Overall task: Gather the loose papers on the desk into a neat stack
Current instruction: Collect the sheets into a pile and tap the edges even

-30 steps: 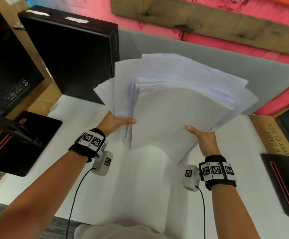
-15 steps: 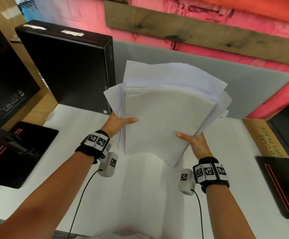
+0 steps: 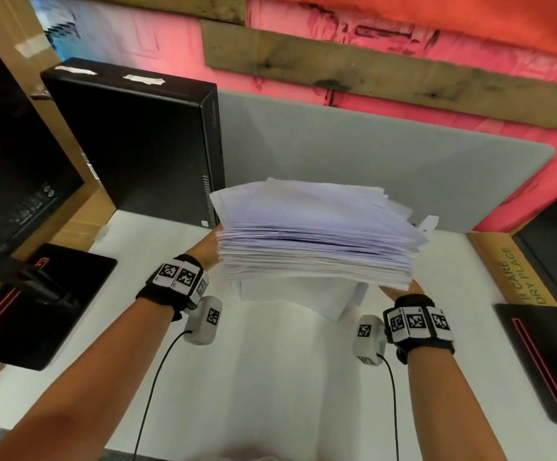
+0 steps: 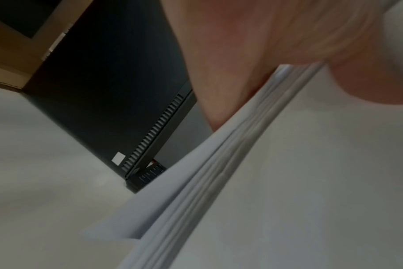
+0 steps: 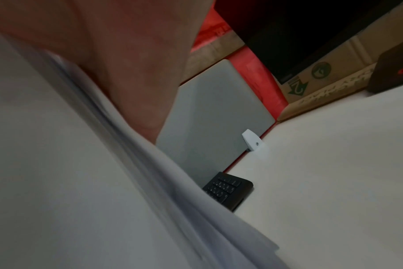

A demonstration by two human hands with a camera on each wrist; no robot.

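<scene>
Left hand (image 3: 209, 249) and right hand (image 3: 400, 289) are clamped on the sides of the paper stack (image 3: 313, 237), held above the bench (image 3: 270, 377).
Uneven edges are seen; sheets could slip out if grip is loosened.

right hand (image 5: 131, 60) on paper stack (image 5: 81, 182), keyboard (image 5: 228, 190) behind

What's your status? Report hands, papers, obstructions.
Left hand and right hand grip the paper stack at its sides. Edges ragged, sheets jutting out. Black computer tower close by on the left.
</scene>
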